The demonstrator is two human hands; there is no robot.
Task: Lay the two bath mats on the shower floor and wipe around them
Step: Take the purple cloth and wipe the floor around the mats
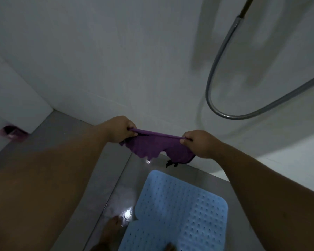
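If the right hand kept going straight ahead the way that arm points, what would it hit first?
Probably the white wall. The right hand, gripping the purple cloth, reaches forward over the floor toward it, and nothing shows between them. Depth is hard to judge.

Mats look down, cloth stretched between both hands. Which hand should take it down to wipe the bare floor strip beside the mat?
Left, probably. The left hand holds the purple cloth above the floor strip; the right hand sits over the blue mat.

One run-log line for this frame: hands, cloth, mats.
left hand: grips purple cloth | right hand: grips same cloth, stretched between hands | pale blue perforated rubber bath mat: flat on floor | wiping: not yet
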